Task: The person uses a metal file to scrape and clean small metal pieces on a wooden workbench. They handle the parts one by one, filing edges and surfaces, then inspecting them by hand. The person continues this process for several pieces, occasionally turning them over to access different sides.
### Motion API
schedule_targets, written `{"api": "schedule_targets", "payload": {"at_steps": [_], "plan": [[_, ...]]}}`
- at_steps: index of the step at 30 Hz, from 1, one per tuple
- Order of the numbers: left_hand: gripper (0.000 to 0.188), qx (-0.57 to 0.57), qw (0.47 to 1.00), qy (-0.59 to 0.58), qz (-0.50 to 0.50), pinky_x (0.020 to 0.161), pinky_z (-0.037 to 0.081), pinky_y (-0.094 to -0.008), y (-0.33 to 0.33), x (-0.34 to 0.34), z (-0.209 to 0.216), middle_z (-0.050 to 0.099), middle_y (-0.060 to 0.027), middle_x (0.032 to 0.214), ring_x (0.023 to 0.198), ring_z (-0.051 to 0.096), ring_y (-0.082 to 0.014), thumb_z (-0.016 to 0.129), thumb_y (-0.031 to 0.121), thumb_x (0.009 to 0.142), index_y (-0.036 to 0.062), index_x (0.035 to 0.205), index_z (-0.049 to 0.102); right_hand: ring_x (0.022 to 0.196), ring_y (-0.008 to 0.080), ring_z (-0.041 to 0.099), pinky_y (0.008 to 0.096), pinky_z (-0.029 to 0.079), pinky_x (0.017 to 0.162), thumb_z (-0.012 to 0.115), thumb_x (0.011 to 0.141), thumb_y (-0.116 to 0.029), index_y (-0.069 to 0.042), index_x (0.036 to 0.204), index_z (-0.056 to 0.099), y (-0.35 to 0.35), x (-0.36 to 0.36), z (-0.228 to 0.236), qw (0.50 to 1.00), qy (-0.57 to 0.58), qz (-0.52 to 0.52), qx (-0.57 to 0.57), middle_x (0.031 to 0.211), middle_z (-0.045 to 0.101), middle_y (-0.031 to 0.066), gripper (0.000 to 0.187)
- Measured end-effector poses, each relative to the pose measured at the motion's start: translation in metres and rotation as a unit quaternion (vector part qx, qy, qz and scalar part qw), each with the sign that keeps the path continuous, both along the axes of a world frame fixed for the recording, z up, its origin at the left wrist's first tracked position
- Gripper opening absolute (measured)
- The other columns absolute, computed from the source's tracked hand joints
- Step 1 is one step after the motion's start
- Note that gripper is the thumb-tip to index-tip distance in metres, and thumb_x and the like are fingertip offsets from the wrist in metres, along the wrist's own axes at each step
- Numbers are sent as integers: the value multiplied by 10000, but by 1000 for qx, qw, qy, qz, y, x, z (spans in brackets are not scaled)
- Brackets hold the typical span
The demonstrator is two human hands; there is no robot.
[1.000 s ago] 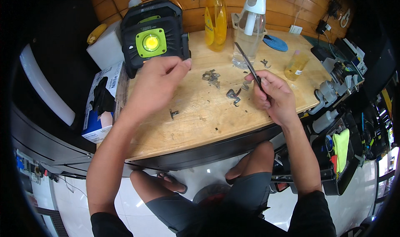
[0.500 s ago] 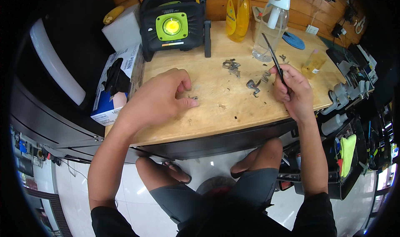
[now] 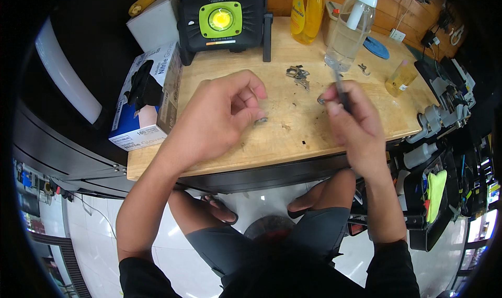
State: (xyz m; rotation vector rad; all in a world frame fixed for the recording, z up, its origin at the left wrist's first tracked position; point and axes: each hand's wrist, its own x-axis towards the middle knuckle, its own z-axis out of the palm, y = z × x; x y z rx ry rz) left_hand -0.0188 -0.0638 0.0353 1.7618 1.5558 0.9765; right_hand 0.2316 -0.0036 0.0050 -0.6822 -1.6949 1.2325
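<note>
My right hand [image 3: 358, 122] grips a slim dark tool [image 3: 342, 91], tip pointing up and away, blurred by motion; its exact kind cannot be made out. By that hand's fingertips sits a small grey piece [image 3: 321, 98]; whether they touch it is unclear. My left hand [image 3: 225, 112] hovers low over the wooden tabletop [image 3: 285, 151], fingers loosely curled with a gap between thumb and forefinger. Just beyond its thumb tip is another little grey piece [image 3: 261, 120]. Farther back lies a cluster of grey metallic-looking cut-out shapes [image 3: 298, 76], with more scraps [image 3: 364, 69] to the right.
A lit work lamp [image 3: 222, 23] stands at the back, left of a yellow liquid bottle [image 3: 307, 13] and a clear spray bottle [image 3: 348, 41]. The glove box [image 3: 141, 99] borders the left side. A yellowish container [image 3: 401, 79] and clamp-like grey hardware [image 3: 434, 122] are at right.
My right hand has come left and nearer the middle, over where grey pieces lay, its tool tilting more upright. My left hand has shifted right. The view itself has moved slightly.
</note>
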Motion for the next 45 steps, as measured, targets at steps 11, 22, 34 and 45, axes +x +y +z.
{"api": "schedule_targets", "payload": {"at_steps": [11,22,34,45], "plan": [[263,134,960,-112,221,738,560,-228,-104,-42,-7,670,-46,899,812,678,-86,741,-90,949,52,977,521,787,131,544,319,470,723,678,1058,-106,37,1016,692,10,-5,5,989,-144,-45,0,793,598,59,149],[243,178,948,-250,86,759,528,-218,-47,8,-18,683,-53,991,860,652,-80,762,-61,968,36,1042,552,1082,458,633,515,525,924,602,861,54,97,1107,687,13,-99,-11,884,-301,-26,356,1138,592,289,264],[217,323,907,-250,105,857,550,-258,-33,0,-51,696,-73,1032,934,673,-111,746,-69,983,1,1113,588,655,29,445,259,374,569,689,1087,-168,21,929,674,-28,-96,-9,998,-16,64,-18,713,566,-32,248],[262,266,905,-330,40,887,554,-262,-34,3,-42,692,-90,1059,967,688,-134,747,-28,1001,-35,1245,653,666,25,435,255,363,564,650,1095,-127,1,926,634,-28,-98,-9,994,51,25,92,724,538,-36,213]]}}
